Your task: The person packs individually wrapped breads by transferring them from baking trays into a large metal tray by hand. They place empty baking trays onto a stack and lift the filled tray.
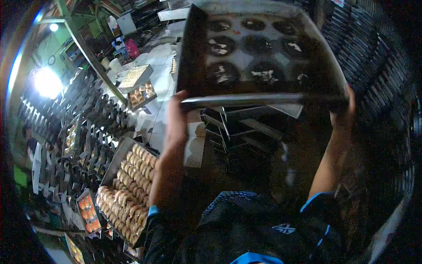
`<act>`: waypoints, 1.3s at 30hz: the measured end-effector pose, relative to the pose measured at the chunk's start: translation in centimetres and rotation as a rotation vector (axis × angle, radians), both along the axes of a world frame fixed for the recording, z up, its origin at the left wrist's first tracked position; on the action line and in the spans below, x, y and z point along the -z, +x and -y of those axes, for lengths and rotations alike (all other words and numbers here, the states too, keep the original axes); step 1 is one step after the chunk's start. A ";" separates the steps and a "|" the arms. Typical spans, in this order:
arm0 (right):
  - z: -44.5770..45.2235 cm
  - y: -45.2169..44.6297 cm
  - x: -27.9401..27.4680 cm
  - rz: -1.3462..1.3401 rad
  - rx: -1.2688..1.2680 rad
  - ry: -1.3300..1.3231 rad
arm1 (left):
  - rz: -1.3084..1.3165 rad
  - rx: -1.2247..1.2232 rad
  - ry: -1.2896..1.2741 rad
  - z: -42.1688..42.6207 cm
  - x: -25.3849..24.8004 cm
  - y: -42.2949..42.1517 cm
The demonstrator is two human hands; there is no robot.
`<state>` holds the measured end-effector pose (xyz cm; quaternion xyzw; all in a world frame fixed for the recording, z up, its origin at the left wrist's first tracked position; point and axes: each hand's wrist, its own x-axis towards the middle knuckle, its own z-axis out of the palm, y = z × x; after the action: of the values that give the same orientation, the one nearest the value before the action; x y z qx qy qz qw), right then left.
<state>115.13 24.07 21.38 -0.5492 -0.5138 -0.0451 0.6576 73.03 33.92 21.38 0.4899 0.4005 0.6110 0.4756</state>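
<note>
A large dark metal baking tray (246, 100) with raised sides is held up in front of me, tilted so that its inside shows. Rows of round dark patches with whitish bits mark its floor. My left hand (177, 116) grips the near left corner, fingers partly hidden behind the wall. At the near right corner, my right hand (345, 108) wraps round the side, with most fingers out of sight underneath. Beneath the tray, a stack of dark trays (226, 132) stands with its edges askew.
To my left, a tray of baked rolls (127, 189) holds several close rows. Racks of stacked trays (90, 158) line the left, and slatted stacks (369, 57) rise on the right. Further off, trays of pale pieces (134, 77) lie on the tiled floor (160, 66) near a post (94, 61).
</note>
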 end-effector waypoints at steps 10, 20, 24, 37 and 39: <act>-4.2 9.3 8.7 -0.029 -0.016 -0.347 | -0.405 0.005 -0.023 -3.3 0.9 14.7; -14.0 -7.9 14.9 -0.019 -0.385 -0.391 | -0.287 0.524 -0.084 2.3 5.8 3.3; -14.4 -20.6 23.4 -0.091 -0.627 -0.656 | -0.652 0.704 0.192 12.3 29.4 -11.6; -10.9 -35.5 46.2 -0.429 -0.642 -1.384 | -0.248 -0.739 -1.996 69.6 55.9 -26.6; -13.9 -37.5 46.2 -0.462 -0.688 -1.333 | -0.202 -0.824 -1.897 68.1 53.6 -26.8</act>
<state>77.67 38.02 -24.81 -0.6336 -0.4239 0.5942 0.2565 46.21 -34.19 -32.26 -0.2115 0.8911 0.1163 0.3844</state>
